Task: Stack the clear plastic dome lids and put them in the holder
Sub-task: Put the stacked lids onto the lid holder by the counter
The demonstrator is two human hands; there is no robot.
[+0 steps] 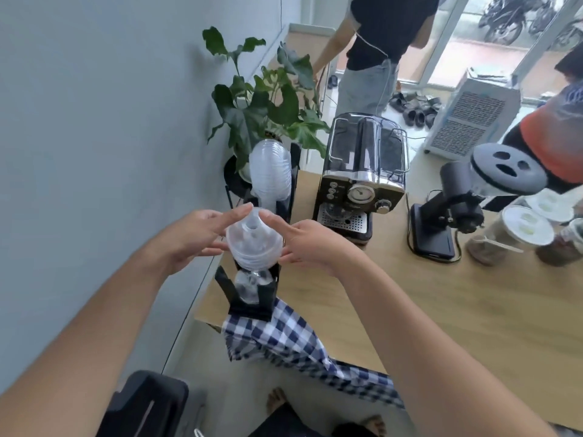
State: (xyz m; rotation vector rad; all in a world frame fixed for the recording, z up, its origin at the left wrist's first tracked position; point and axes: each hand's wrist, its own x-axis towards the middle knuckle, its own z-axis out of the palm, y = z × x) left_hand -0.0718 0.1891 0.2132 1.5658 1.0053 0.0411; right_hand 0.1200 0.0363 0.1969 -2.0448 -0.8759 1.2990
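A stack of clear plastic dome lids (254,244) sits in the near slot of a black holder (250,305) at the table's left edge. My left hand (192,238) touches the stack's left side with spread fingers. On the stack's right side rests my right hand (310,244), its fingers also spread. Whether the fingers press or grip the lids I cannot tell. More clear lids (252,287) lie lower in the same slot. A tall stack of clear lids (269,171) fills the holder's far slot.
A blue checked cloth (284,339) hangs over the table's near edge. An espresso machine (362,178), a black grinder (451,209) and lidded jars (523,231) stand on the wooden table (441,310). A potted plant (265,99) and a standing person (378,52) are behind.
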